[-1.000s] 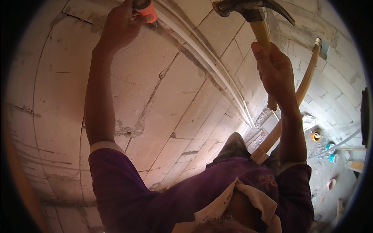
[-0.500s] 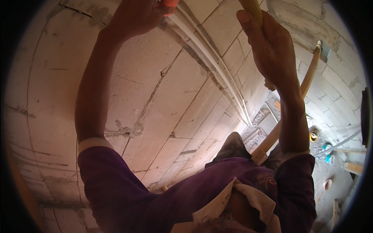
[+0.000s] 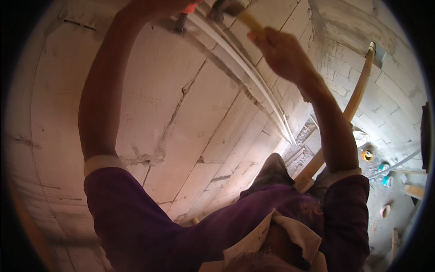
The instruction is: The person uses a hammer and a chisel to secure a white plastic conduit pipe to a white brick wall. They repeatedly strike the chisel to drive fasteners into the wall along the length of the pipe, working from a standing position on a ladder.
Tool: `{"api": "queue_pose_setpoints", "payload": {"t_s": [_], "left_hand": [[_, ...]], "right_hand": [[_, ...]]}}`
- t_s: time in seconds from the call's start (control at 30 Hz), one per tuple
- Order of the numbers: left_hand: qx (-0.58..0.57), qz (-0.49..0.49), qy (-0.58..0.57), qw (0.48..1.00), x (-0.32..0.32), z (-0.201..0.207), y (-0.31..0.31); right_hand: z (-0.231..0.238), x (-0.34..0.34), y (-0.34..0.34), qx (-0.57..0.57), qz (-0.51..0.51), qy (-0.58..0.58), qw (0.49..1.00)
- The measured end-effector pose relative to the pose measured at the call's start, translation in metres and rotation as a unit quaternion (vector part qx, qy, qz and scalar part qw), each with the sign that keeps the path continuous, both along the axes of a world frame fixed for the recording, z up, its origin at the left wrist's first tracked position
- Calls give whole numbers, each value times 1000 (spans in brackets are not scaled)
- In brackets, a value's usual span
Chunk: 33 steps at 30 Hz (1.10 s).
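Observation:
My right hand [image 3: 283, 53] is closed round the yellowish handle of a hammer [image 3: 250, 21], whose dark head is up at the top edge, close to the left hand. My left hand [image 3: 158, 8], partly cut off by the top edge, is closed on a chisel [image 3: 180, 23] with an orange grip and a dark metal end. That end is near the pale block wall [image 3: 149, 90], beside a groove with white pipes [image 3: 244, 65]. Whether its tip touches the wall I cannot tell.
A long wooden pole [image 3: 360, 88] slants on my right, past my right arm. Lower right on the floor are an orange-yellow container [image 3: 367, 155], teal cans [image 3: 386, 181], a roll-like object [image 3: 385, 211] and wood pieces [image 3: 413, 191]. Rubble [image 3: 304, 133] lies at the wall's foot.
My right hand has swung left with the hammer, bringing its head into view near my left hand. The left arm has shifted slightly left, and the chisel's dark end now shows.

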<state>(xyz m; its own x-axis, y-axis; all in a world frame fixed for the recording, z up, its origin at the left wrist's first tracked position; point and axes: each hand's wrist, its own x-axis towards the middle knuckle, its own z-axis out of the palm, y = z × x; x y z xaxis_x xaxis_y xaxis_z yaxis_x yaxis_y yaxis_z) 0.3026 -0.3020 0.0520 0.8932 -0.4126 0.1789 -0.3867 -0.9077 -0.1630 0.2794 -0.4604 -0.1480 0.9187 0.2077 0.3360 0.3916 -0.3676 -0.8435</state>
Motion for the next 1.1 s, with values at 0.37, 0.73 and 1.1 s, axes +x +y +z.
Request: {"api": "queue_pose_setpoints", "payload": {"t_s": [0.37,0.73,1.1], "left_hand": [[-57,-34,-50,997,-18,22,26],[-75,-76,-38,994,-29,-5,69],[-5,-88,-70,994,-31,-7,76]], "right_hand": [[-18,-34,-26,234,-69,74,967],[20,-55,-7,314,-16,-92,945],[34,-66,4,421,18,-108,900]]}}
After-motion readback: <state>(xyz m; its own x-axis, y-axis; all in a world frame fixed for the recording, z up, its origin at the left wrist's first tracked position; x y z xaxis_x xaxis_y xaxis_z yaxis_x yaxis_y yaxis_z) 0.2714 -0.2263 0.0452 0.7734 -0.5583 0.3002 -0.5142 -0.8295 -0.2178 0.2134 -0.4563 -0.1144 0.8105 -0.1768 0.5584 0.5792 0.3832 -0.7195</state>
